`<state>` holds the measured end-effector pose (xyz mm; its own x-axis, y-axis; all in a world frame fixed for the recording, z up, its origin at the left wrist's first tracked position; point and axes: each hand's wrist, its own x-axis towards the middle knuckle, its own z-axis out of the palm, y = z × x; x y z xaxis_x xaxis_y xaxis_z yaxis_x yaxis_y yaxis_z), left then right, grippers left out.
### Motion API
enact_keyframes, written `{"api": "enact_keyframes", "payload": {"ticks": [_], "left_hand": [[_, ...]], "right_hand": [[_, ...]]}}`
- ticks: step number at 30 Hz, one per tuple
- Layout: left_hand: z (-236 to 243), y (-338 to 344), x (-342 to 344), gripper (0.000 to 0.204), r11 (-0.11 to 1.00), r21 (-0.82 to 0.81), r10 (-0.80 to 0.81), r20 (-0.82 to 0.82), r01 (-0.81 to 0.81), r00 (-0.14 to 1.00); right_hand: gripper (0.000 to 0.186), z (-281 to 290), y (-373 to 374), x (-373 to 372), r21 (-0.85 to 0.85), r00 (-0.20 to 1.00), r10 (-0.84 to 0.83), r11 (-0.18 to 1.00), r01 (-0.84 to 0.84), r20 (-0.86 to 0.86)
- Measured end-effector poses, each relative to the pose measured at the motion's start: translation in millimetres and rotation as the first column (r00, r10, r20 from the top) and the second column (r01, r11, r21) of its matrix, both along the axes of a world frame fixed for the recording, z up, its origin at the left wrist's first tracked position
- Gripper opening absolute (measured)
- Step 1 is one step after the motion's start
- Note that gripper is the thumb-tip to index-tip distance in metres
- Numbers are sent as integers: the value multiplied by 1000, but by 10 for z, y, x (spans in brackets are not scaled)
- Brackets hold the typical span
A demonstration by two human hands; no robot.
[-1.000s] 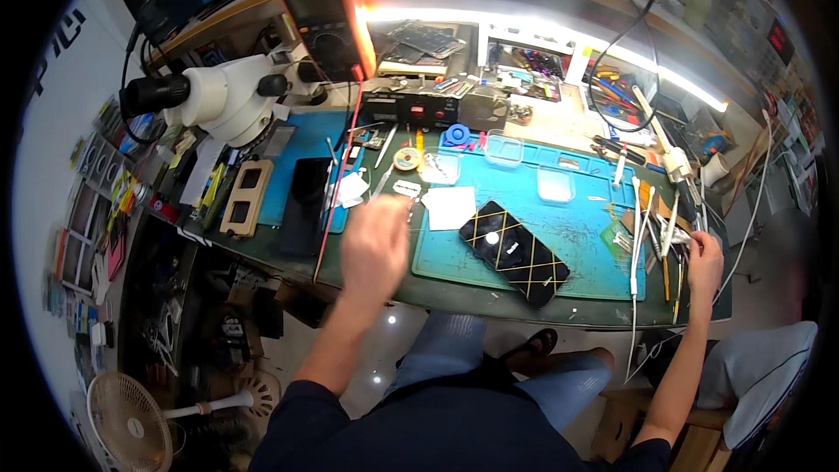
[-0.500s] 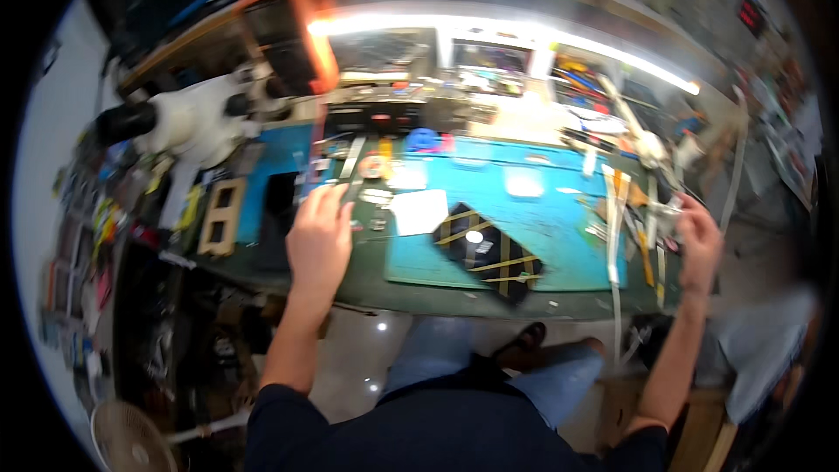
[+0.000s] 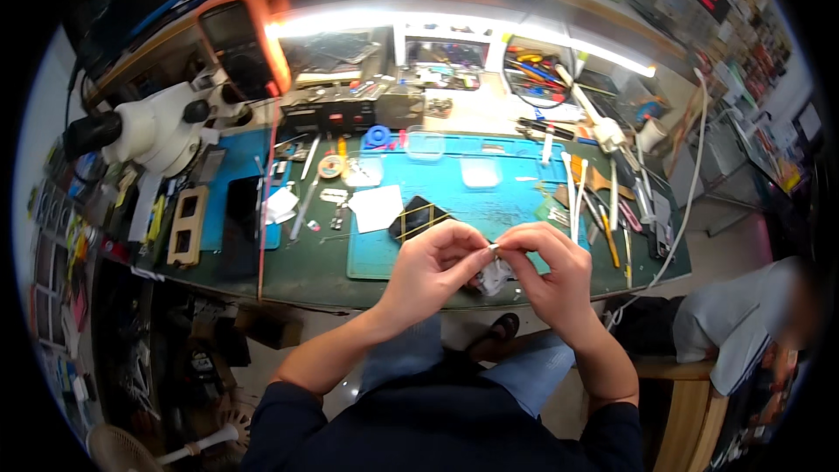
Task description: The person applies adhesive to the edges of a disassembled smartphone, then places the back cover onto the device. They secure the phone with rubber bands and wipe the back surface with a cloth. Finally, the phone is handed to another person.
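My left hand (image 3: 434, 268) and my right hand (image 3: 557, 273) meet over the front edge of the mat, thumbs and forefingers pinched together. Between the fingertips is a small white bit, and a crumpled whitish piece that looks like thin plastic (image 3: 496, 277) hangs just below it. Both hands appear closed on this piece. Behind them, partly hidden by my left hand, lies a black phone-like slab (image 3: 421, 212) with yellow bands across it. A white paper square (image 3: 376, 208) lies beside the slab on the blue work mat (image 3: 524, 197).
A microscope (image 3: 157, 135) stands at the left, near a dark flat phone (image 3: 242, 214). Clear plastic trays (image 3: 480, 173) sit on the mat. Tweezers and pens (image 3: 609, 236) lie at the right, close to a hanging white cable (image 3: 696, 166). Another person (image 3: 734, 315) is at the lower right.
My right hand has come in from the far right with the whitish piece. My left hand has moved right from the bench's left part, and the two now meet at the middle.
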<state>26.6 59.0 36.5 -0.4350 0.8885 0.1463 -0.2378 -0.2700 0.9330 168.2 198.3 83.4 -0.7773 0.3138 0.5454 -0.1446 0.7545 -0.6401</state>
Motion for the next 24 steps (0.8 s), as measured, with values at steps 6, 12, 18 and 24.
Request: {"api": "enact_keyframes", "payload": {"ticks": [6, 12, 18, 24], "left_hand": [[-193, -120, 59, 22, 999, -22, 38, 345, -32, 938], [-69, -316, 35, 42, 992, -77, -95, 82, 101, 992], [120, 96, -710, 35, 963, -126, 117, -607, -240, 786], [-117, 1767, -1565, 77, 888, 34, 168, -953, -459, 254]], "right_hand": [[22, -108, -357, -147, 352, 991, -97, 927, 125, -96], [16, -174, -219, -86, 228, 986, -163, 959, 168, -39], [10, -253, 156, 319, -247, 963, -269, 933, 260, -1], [14, -311, 181, 482, -684, 964, -262, 694, 226, 53]]}}
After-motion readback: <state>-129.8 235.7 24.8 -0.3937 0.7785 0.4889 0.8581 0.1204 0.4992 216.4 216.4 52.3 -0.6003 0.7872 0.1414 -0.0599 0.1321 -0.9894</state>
